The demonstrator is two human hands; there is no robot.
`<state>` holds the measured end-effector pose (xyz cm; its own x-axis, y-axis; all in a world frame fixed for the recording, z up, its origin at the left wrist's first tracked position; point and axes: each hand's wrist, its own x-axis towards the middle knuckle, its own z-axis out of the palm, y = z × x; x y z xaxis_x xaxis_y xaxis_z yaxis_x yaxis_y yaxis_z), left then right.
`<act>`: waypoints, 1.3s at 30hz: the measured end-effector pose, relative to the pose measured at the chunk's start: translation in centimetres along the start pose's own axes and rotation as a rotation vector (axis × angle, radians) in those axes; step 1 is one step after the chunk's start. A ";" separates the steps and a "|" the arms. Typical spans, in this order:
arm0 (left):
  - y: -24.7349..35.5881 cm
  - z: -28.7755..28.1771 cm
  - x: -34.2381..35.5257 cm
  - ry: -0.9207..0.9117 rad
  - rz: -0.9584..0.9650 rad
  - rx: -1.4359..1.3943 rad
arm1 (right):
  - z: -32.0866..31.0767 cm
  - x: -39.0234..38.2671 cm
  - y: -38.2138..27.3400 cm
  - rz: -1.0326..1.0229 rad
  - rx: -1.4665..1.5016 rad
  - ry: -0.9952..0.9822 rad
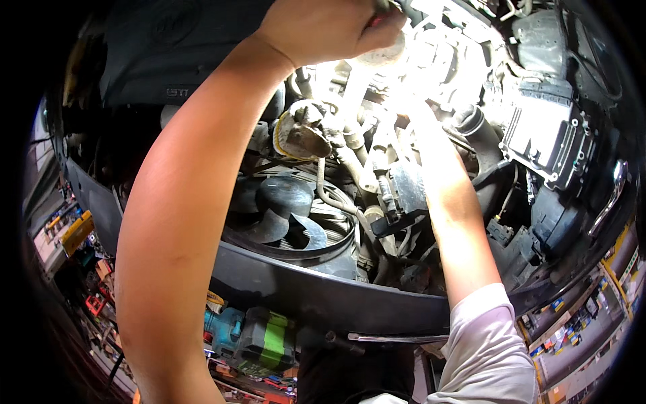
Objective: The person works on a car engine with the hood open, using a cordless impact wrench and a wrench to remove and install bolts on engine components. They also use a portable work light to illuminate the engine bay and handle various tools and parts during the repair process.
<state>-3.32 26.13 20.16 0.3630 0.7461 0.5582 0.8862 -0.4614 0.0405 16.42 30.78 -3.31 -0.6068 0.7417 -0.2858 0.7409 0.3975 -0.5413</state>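
My left hand point(319, 27) is curled at the top over the engine bay, on a dark item with red, too hidden to name; a pale rounded part point(380, 57) sits just under it. My right arm point(457, 236) reaches up among hoses and metal parts; my right hand point(414, 108) is washed out by glare, fingers unclear. Between my arms are a dirty part with a yellow rim point(299, 135), a thin hose point(326, 195) and a black fan point(282, 195).
A black engine cover point(161, 47) fills the upper left, a metal module point(538, 135) the right. A chrome tool point(609, 198) lies at the far right, another point(397, 338) near the front edge point(336, 296). A teal power tool point(229, 326) and cluttered shelving point(592, 316) are below.
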 end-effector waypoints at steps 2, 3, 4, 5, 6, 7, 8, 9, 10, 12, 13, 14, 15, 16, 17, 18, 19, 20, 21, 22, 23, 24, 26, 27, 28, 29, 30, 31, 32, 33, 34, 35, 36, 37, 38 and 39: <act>-0.3 0.0 -0.1 -0.134 -0.058 -0.040 | 0.2 0.0 -0.1 -0.007 0.006 0.002; -0.4 -0.1 0.0 -0.201 -0.088 -0.061 | 0.5 0.2 -0.2 -0.014 0.018 0.002; -0.1 -0.5 0.4 -0.235 -0.189 -0.166 | 0.2 0.2 0.1 -0.013 0.020 0.008; -0.1 -0.3 0.5 -0.191 -0.162 -0.184 | 0.0 0.0 0.4 -0.005 0.015 0.024; -0.3 -0.3 0.3 -0.152 -0.143 -0.190 | -0.2 -0.2 0.3 -0.008 0.023 0.033; -0.5 -0.3 0.3 -0.112 -0.123 -0.197 | -0.2 -0.4 0.2 -0.012 0.038 0.041; -0.6 -0.2 0.2 -0.086 -0.098 -0.197 | -0.3 -0.8 0.2 -0.014 0.065 0.052; -0.5 -0.1 0.2 -0.067 -0.080 -0.191 | -0.5 -1.4 -0.2 -0.022 0.108 0.063; -0.5 -0.1 0.2 -0.048 -0.059 -0.187 | -0.7 -1.9 -0.5 -0.033 0.156 0.076; -0.6 -0.4 0.0 -0.098 -0.115 -0.164 | -0.8 -3.0 -1.3 -0.058 0.254 0.095; -0.2 -0.3 0.1 -0.118 -0.137 -0.170 | -0.9 -3.8 -1.4 -0.061 0.297 0.103; 0.2 -0.2 0.2 -0.177 -0.185 -0.220 | -1.0 -4.3 -1.6 -0.064 0.337 0.109; 0.4 -0.3 0.5 -0.239 -0.222 -0.264 | -1.1 -4.6 -1.8 -0.069 0.378 0.120; 0.1 -0.1 0.4 -0.164 -0.161 -0.186 | -1.2 -5.1 -2.1 -0.072 0.411 0.130; -0.3 0.2 0.2 -0.087 -0.111 -0.099 | -1.3 -5.5 -2.4 -0.075 0.437 0.137; -0.4 0.4 0.1 -0.042 -0.067 -0.074 | -1.5 -6.0 -2.3 -0.072 0.453 0.148; -0.6 0.4 0.1 -0.001 -0.025 -0.046 | -1.6 -6.4 -2.4 -0.065 0.472 0.159; -0.8 0.8 0.3 0.018 0.010 -0.019 | -2.1 -6.8 -2.2 -0.056 0.479 0.177; -1.0 0.5 -0.1 0.008 0.028 0.029 | -1.6 -7.0 -2.7 -0.062 0.508 0.171; -1.1 0.3 -0.4 -0.003 0.045 0.078 | -1.2 -7.1 -3.3 -0.066 0.534 0.167; -1.2 0.2 -0.8 -0.025 0.020 0.082 | -1.0 -7.0 -3.8 -0.074 0.557 0.162; -0.9 0.1 -0.4 -0.031 0.000 0.069 | -1.3 -7.2 -3.6 -0.064 0.565 0.172; -0.8 0.1 0.3 -0.033 -0.020 0.044 | -1.9 -7.5 -3.4 -0.052 0.568 0.191; -0.7 0.2 0.5 -0.055 -0.032 0.051 | -2.1 -7.4 -3.3 -0.047 0.568 0.200; -0.7 0.1 0.5 -0.079 -0.047 0.061 | -2.2 -7.5 -3.4 -0.046 0.572 0.201; -0.7 0.0 0.4 -0.104 -0.063 0.073 | -2.1 -7.3 -3.7 -0.047 0.582 0.200; -0.7 -0.1 0.2 -0.091 -0.075 0.049 | -2.0 -7.2 -3.9 -0.049 0.590 0.199; -0.7 -0.2 0.0 -0.103 -0.074 0.057 | -1.9 -6.9 -4.1 -0.050 0.596 0.194; -0.9 -0.3 -0.1 -0.092 -0.069 0.068 | -1.7 -6.7 -4.5 -0.054 0.600 0.191; -0.8 -0.1 0.4 -0.069 -0.056 0.066 | -1.9 -6.5 -4.1 -0.048 0.596 0.202; -0.7 0.1 0.8 -0.074 -0.061 0.053 | -2.2 -6.1 -3.8 -0.044 0.589 0.211; -0.6 0.4 0.9 -0.101 -0.094 0.010 | -2.5 -5.5 -3.4 -0.043 0.580 0.227; -0.7 0.3 0.9 -0.107 -0.096 0.018 | -2.4 -4.5 -3.5 -0.053 0.586 0.233; -0.8 0.2 0.8 -0.111 -0.097 0.024 | -2.2 -3.9 -3.8 -0.060 0.590 0.234; -0.8 0.0 0.5 -0.135 -0.114 0.011 | -1.9 -3.5 -4.2 -0.062 0.593 0.237; -0.7 -0.1 0.1 -0.159 -0.135 0.000 | -1.8 -2.9 -4.5 -0.069 0.595 0.237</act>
<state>-3.92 26.49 20.28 0.2817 0.8677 0.4096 0.9298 -0.3522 0.1066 15.39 27.84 1.34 -0.5166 0.8516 -0.0887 0.3749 0.1319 -0.9176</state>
